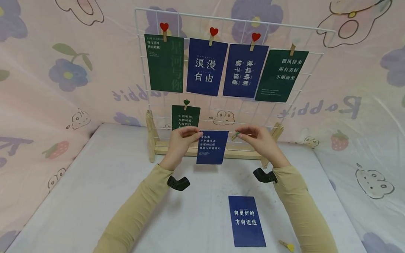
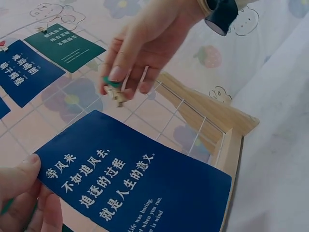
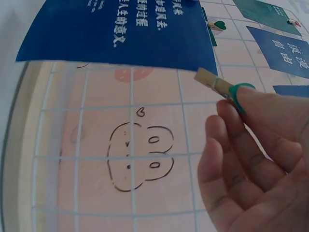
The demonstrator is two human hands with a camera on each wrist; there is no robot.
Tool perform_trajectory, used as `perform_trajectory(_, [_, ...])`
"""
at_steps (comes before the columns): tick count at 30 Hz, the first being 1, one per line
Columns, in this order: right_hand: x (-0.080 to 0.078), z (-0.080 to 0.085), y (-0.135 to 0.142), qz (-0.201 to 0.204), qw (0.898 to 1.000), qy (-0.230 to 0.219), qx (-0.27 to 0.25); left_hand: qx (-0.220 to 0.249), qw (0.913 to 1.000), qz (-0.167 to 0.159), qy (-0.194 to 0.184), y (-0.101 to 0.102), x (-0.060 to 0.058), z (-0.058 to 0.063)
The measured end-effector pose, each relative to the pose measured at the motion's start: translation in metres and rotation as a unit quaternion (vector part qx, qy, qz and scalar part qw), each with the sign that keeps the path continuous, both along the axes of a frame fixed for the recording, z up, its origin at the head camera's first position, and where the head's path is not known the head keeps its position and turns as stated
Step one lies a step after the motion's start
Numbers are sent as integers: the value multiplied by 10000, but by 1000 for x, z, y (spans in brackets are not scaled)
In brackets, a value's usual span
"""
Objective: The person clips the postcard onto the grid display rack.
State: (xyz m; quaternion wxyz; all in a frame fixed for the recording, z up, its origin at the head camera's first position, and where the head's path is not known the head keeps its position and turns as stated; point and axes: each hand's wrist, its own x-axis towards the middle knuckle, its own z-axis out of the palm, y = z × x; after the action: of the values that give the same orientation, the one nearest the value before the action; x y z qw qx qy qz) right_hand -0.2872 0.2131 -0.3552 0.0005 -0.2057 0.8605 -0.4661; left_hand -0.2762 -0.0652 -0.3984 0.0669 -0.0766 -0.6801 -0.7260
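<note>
My left hand pinches a dark blue card with white writing by its left edge. The card is upright, in front of the lower part of a white wire grid rack. To the card's right, my right hand pinches a small wooden clothespin with a green end between thumb and index finger. In the right wrist view the clothespin's tip points toward the card's edge. Just left of the blue card, a green card hangs from a clip with a green heart, partly hidden by my left hand.
Two green and two blue cards hang by clips along the rack's upper part. The rack stands on a wooden base. On the white table lie another blue card and a clothespin with a yellow heart, near my right forearm.
</note>
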Motion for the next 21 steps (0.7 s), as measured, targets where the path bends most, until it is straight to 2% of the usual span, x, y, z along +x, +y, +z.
perform_trajectory(5, [-6,10,-10,-85,9994,300,-112,-187,9990,83,407,4,-8,7])
perform_trajectory(10, [-11,18,-18,-137,9976,653,-156,-180,9974,138,678,6,-16,13])
perform_trajectory(21, [-21,24,-31,-357,9937,1015,-315,-34,9962,162,859,6,-29,23])
